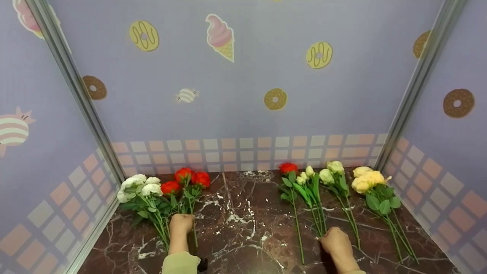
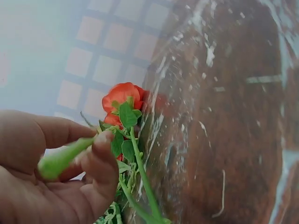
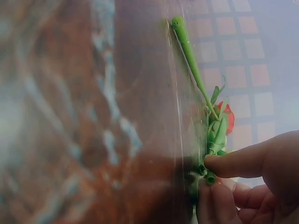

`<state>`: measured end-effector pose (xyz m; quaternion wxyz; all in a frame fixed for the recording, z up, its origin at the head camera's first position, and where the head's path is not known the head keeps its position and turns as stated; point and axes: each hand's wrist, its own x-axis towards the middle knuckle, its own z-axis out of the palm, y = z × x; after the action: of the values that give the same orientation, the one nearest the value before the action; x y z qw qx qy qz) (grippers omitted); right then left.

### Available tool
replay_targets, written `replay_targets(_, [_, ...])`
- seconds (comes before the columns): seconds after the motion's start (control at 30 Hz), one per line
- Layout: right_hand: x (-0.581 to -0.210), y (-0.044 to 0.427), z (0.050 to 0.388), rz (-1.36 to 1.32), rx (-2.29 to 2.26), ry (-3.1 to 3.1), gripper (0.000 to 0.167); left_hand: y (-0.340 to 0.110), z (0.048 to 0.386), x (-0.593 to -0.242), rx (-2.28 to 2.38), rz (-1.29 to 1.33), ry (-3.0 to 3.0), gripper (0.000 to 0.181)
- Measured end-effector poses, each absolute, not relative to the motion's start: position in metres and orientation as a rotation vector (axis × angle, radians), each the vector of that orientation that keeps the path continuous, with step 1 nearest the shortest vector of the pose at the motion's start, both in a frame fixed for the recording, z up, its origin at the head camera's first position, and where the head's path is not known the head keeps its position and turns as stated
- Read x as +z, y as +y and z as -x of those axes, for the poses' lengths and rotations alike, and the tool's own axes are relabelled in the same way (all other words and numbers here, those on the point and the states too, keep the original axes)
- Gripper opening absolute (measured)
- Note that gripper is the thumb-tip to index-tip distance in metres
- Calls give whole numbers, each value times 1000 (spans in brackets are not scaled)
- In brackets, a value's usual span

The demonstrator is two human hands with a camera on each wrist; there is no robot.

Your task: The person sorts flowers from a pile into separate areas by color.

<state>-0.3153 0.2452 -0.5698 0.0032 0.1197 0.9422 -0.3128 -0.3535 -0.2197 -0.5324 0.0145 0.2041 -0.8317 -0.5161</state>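
In the head view my left hand (image 1: 181, 224) is over the stems of the red roses (image 1: 200, 179), with white flowers (image 1: 134, 183) just to its left. Up close in the left wrist view, thumb and fingers pinch a green rose stem (image 2: 65, 161); another rose stem (image 2: 147, 182) lies on the table outside the grip. My right hand (image 1: 336, 241) is at the lower ends of the pale tulips (image 1: 309, 171). Its thumb and fingers pinch the cut stem ends (image 3: 210, 178) in the right wrist view.
A single red rose (image 1: 288, 168) lies left of the tulips. To their right are pale green roses (image 1: 335, 167) and, farther over, yellow flowers (image 1: 368, 182). The dark marbled table (image 1: 243, 236) is bounded by patterned panels (image 1: 243, 114) behind and at both sides.
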Motion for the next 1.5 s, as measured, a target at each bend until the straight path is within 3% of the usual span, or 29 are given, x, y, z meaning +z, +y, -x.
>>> replay_targets(0.33, [-571,245,316,-359,-915,3000,46,-210,346,-542,-2268,-575,-2045,44])
replay_targets(0.6, [-566,244,317,-392,-929,2916,30,-184,333,-544,-2403,-492,-1899,45])
replay_targets(0.9, [-553,228,312,-398,-1080,2899,27,-144,323,-537,-2457,-320,-1852,43])
replay_targets(1.23, [-548,173,303,-140,-1675,2813,17,-96,315,-537,-2537,-125,-1824,30])
replay_targets(1.5, [-543,132,296,114,-1992,2194,33,-75,314,-536,-2540,-71,-1861,31])
